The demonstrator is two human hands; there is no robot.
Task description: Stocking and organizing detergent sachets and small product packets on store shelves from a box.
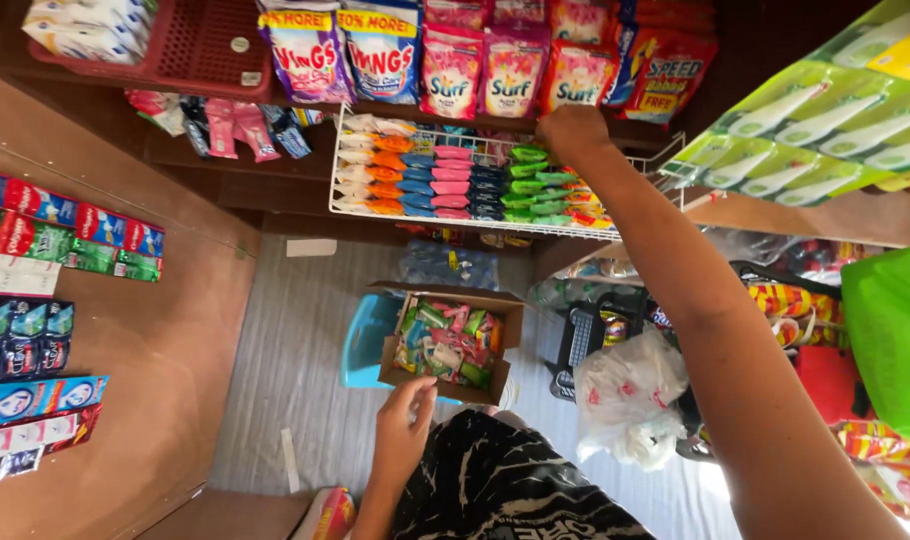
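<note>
My right hand (572, 133) is stretched up to the white wire rack (347, 212), which holds rows of white, orange, blue, pink, dark and green sachets. The hand rests at the top of the green sachet row (531, 178); its fingers are turned away, so I cannot tell whether they hold anything. My left hand (403, 432) hovers low over my patterned shorts, fingers loosely apart and empty. It is just short of the near edge of an open cardboard box (513, 312) filled with mixed sachets.
Detergent pouches (450, 70) hang above the rack beside a red basket (205, 45). Sachet strips (35, 300) hang on the brown panel at left. A blue stool (367, 340) stands under the box. A white plastic bag (630, 395), a black crate (580, 345) and green packs (890, 340) crowd the right.
</note>
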